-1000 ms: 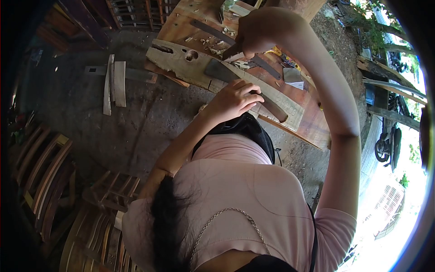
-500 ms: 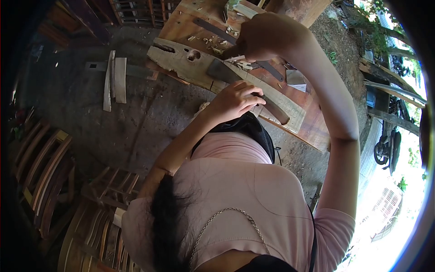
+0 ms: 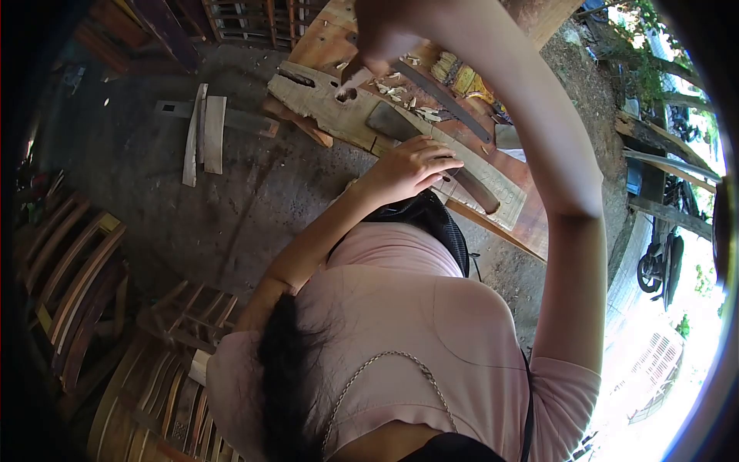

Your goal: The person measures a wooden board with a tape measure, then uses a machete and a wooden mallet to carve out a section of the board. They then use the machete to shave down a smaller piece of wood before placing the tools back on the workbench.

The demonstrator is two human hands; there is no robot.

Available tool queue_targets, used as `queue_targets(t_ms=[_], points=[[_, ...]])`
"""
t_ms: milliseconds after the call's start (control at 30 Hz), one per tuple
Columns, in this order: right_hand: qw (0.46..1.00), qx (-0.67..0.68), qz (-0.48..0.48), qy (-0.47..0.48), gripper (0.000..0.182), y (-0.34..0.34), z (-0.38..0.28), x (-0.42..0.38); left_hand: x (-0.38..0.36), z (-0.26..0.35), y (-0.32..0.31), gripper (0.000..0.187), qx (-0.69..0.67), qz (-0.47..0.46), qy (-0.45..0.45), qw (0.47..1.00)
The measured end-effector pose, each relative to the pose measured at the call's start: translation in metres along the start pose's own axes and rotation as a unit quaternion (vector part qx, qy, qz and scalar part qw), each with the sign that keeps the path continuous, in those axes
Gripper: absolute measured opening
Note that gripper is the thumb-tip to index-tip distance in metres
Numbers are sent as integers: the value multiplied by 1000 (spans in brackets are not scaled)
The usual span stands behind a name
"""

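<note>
My left hand curls over a broad-bladed knife that lies along a long, rough wooden board. The knife's dark blade points away to the left, and its brown handle shows past my fingers. Higher up, my right hand is closed, with a pale strip, seemingly wood, showing below its fingers. That strip is over the far part of the board, close to a rough hole. My raised forearm covers part of the workbench.
A saw blade, wood shavings and a bristle brush lie on the wooden workbench. Curved wooden pieces rest at left, above the floor. Slatted wooden furniture stands at lower left.
My right hand has moved up and left, from over the saw to beside the hole in the board. The brush has come into sight. My left hand stays on the knife.
</note>
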State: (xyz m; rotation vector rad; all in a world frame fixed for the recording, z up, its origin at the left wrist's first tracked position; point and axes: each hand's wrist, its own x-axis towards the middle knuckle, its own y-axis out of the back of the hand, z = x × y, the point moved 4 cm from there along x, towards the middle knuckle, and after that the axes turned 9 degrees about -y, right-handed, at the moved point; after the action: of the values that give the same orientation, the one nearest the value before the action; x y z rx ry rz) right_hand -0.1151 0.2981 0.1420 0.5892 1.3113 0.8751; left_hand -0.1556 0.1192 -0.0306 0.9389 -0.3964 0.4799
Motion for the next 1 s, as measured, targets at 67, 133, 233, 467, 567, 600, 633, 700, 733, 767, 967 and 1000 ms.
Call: queue_targets(t_ms=[67,133,233,467,567,600,633,700,733,767,967,1000], points=[[999,-25,-24,-14,50,-1,-32,-38,-1,-3,-2,39,-10,2,-4,1000],[997,-51,-47,-27,53,11,-29,-3,-1,-3,-1,39,-20,7,-7,1000],[993,-81,-73,-36,56,19,-39,-17,-3,-2,1,39,-6,21,-7,1000],[955,-40,-256,-143,64,-29,-1,43,-3,-4,2,39,-18,30,-19,999],[909,6,-329,-255,65,-70,21,79,-4,-4,1,40,-15,31,-26,999],[889,23,-351,-292,65,-76,30,76,-4,-4,1,40,-12,30,-30,999],[867,40,-372,-327,65,-76,24,82,-4,-5,1,40,-11,30,-32,999],[952,108,-234,-167,54,-71,38,22,-5,-5,0,40,-14,27,-29,999],[982,167,-83,4,43,-57,29,-18,-4,-6,-1,40,-13,26,-32,999],[982,168,-82,2,43,-68,32,-27,-4,-6,-2,40,-8,26,-32,999],[962,267,54,-3,50,-133,27,-72,-5,-5,-2,36,15,17,-32,999],[933,335,125,-27,49,-144,32,-80,-5,-5,-1,35,23,15,-38,999]])
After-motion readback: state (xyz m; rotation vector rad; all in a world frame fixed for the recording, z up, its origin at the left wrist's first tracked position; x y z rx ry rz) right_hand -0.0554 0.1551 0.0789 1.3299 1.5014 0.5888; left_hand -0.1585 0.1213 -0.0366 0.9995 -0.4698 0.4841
